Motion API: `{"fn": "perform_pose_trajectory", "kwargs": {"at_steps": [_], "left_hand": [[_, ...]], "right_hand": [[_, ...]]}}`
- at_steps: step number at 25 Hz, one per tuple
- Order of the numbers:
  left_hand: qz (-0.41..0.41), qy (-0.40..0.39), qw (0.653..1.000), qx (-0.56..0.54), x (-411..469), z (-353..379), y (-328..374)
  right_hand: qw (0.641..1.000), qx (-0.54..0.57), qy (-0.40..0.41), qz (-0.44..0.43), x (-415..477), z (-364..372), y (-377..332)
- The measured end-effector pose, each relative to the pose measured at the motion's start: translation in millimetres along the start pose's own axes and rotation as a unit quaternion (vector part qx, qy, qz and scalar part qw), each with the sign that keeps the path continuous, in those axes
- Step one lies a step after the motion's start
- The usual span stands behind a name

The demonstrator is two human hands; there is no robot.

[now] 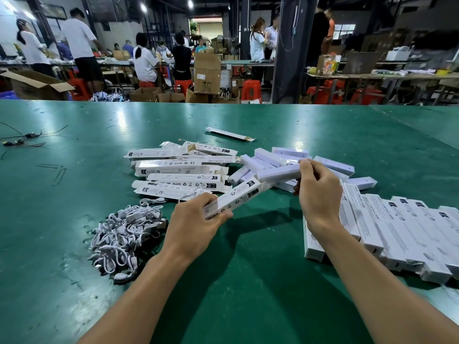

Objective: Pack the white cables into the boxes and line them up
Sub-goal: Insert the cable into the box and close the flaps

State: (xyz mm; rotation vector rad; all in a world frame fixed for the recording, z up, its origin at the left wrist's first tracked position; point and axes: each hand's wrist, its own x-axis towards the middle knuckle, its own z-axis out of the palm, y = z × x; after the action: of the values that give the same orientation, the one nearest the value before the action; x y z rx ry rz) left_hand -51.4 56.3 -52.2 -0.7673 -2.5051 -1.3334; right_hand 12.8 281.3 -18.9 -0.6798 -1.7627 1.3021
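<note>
Left hand is gripping the box while right hand is pinching a white insert at its mouth, possibly jamming if tilted.

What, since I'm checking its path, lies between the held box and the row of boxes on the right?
Only the right hand, gripping a white insert at the mouth of the box, sits between it and the row. Nothing else visibly does.

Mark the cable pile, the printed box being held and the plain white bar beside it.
cable pile (124, 234), head view, middle of the tangled heap.
printed box (237, 196), head view, its printed side, mid-length.
white bar (278, 173), head view, its long face, mid-length.
</note>
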Motion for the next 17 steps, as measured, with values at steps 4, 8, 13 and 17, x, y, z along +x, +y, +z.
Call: {"fn": "perform_pose_trajectory", "kwargs": {"at_steps": [4,8,13,17], "left_hand": [[0.000,0.001,1.000,-0.011,-1,-1,0],[0.017,-0.018,0.999,-0.020,-4,0,5],[0.021,0.028,0.999,0.022,-6,3,10],[0.015,0.035,0.999,0.028,-8,5,15]], "right_hand": [[1.000,-0.010,-0.018,0.007,-3,-1,-1],[0.996,-0.019,-0.083,-0.002,-10,2,-6],[0.994,-0.005,-0.099,-0.053,-22,9,-12],[0.984,-0.040,-0.172,-0.039,-21,11,-9]]}}
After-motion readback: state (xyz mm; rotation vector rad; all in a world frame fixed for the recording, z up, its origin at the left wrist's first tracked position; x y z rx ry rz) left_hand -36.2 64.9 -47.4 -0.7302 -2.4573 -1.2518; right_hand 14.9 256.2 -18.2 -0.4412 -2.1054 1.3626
